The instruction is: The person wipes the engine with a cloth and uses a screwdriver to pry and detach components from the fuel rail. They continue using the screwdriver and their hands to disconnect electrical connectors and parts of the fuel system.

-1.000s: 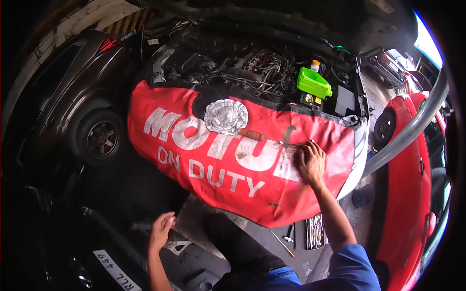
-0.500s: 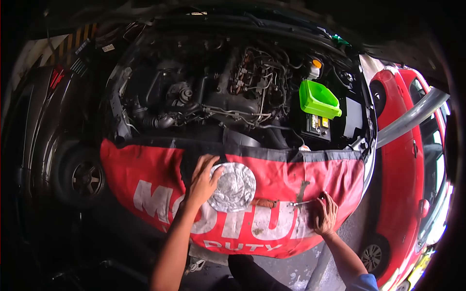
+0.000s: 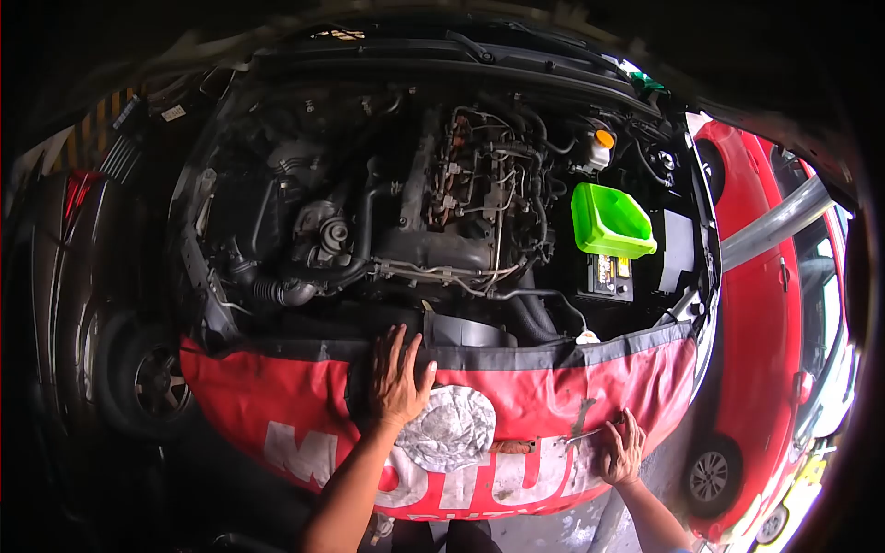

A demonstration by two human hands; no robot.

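Note:
A red fender cover (image 3: pixel 544 392) with white letters drapes over the front of an open engine bay. My left hand (image 3: pixel 402 382) lies on its black upper edge, fingers spread, beside a round silvery patch (image 3: pixel 447 429). My right hand (image 3: pixel 624 447) rests on the cover's right part, fingers apart, touching or just beside the handle end of a thin metal tool (image 3: pixel 583 437). Between the patch and the tool lies a rusty brown cylindrical piece (image 3: pixel 513 446).
Beyond the cover is the engine (image 3: pixel 470 184). A green open container (image 3: pixel 613 221) sits over the battery (image 3: pixel 608 276), near an orange-capped reservoir (image 3: pixel 599 147). A red car (image 3: pixel 761 304) stands at right, a dark vehicle (image 3: pixel 78 276) at left.
The view has tilted up, so the engine bay and cover appear lower. My left hand has moved onto the cover's black edge with fingers more upright. My right hand stays near the tool.

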